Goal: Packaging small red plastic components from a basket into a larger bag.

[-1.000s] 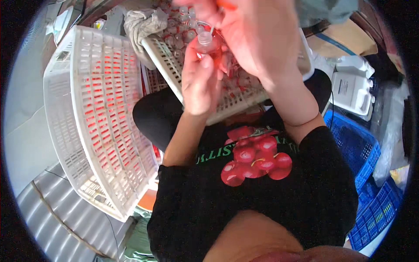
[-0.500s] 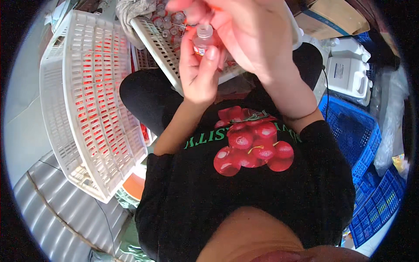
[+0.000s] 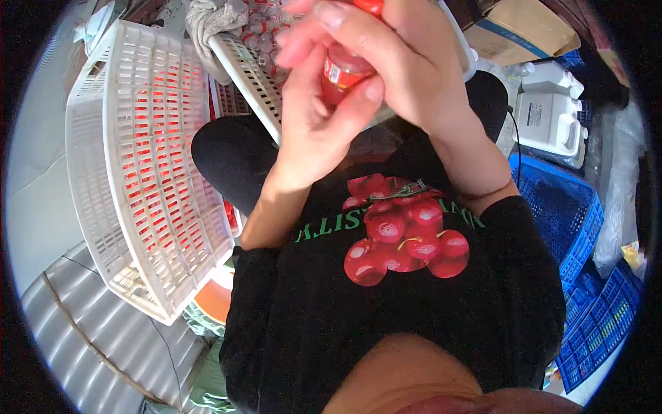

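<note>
- As we scan from the left, a white slotted crate comes first, red showing through its openings.
- A grey cloth hangs over the corner of a pale basket; we see clear bottles inside.
- Left hand: wrapped around a small bottle, held above the basket.
- Right hand: curled over the bottle's top; we cannot tell whether its fingers pinch anything.
- Far right: white jugs, with a blue crate just below in view.
</note>
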Tool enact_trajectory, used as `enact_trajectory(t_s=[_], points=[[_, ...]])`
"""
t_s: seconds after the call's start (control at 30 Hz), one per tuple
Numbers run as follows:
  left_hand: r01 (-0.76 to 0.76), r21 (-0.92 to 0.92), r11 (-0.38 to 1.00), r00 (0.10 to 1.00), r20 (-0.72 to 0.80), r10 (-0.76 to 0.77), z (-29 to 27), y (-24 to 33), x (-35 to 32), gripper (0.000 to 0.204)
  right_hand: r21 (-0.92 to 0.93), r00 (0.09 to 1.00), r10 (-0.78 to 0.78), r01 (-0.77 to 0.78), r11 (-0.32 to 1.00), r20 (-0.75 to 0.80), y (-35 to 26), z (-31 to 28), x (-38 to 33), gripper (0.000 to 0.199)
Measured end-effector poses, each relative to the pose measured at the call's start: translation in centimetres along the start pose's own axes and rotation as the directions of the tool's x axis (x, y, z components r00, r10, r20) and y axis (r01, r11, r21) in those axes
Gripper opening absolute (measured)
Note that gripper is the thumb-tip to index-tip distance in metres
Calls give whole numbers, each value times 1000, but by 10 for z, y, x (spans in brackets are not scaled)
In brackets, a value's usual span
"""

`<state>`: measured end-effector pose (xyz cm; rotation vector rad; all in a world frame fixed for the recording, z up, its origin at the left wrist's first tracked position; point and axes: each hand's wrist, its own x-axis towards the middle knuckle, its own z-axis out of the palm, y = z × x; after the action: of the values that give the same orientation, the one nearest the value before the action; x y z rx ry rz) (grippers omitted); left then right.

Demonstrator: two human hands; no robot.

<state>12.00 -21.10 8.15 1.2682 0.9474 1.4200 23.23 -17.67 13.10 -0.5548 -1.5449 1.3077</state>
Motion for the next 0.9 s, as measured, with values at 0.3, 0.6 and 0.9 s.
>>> enact_trajectory(t_s=[0.3, 0.6, 0.9], points=[[523, -563, 640, 791, 600, -118, -24, -17, 1, 21, 487, 972, -38, -81, 870, 230, 39, 4, 4, 15], [-342, 399, 851, 939, 99, 331, -11, -21, 24, 21, -29, 981, -24, 30, 999, 192, 33, -12, 15, 20], [233, -268, 935, 972, 72, -222, -13, -4, 16, 30, 509, 999, -49, 45, 860, -6, 38, -13, 10, 24]])
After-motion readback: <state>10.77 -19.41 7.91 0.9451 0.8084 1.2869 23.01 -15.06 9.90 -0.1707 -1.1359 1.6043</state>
